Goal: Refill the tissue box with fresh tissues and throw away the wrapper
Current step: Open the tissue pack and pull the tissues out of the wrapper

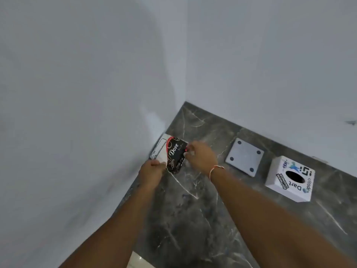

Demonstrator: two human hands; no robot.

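A wrapped tissue pack (171, 153), black, red and white with "Dove" on it, is held near the corner of a dark marble counter (193, 219). My left hand (152, 171) grips its lower white end. My right hand (201, 155) pinches its upper right edge; a thread band circles that wrist. A white cube tissue box (289, 178) with stickers and a round top hole stands to the right. Its flat white base plate (245, 156), with dark feet at the corners, lies between the box and my hands.
White walls (87, 93) meet in a corner right behind the pack. The counter's near left edge runs diagonally, with pale floor (137, 260) showing below it.
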